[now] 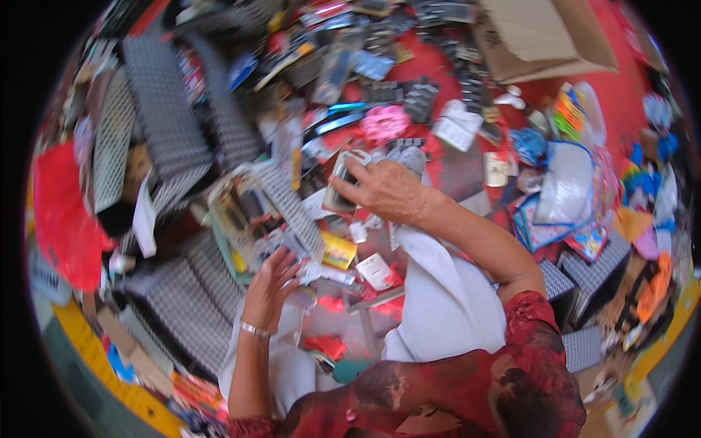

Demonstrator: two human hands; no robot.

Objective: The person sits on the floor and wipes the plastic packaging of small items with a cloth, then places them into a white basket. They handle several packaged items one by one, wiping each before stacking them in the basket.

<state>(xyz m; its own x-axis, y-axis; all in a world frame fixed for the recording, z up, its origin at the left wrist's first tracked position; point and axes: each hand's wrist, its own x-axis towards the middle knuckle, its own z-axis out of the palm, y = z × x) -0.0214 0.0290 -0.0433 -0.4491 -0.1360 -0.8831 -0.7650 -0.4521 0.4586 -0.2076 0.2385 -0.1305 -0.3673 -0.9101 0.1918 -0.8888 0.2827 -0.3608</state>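
Observation:
My right hand is closed on a small flat clear-fronted pack with rounded corners; its contents are too blurred to name. That hand is above the littered red floor, beside a pink scrunchie-like ring. Close to the near edge of a pale plastic basket, my left hand has its fingers apart and holds nothing. Dark and brown items lie in the basket. Just right of it are a yellow packet and a white card.
Grey woven-pattern baskets crowd the left side, near a red plastic bag. An opened cardboard box stands at the far right. Small packs lie strewn across the far side. To the right is a blue-edged clear pouch.

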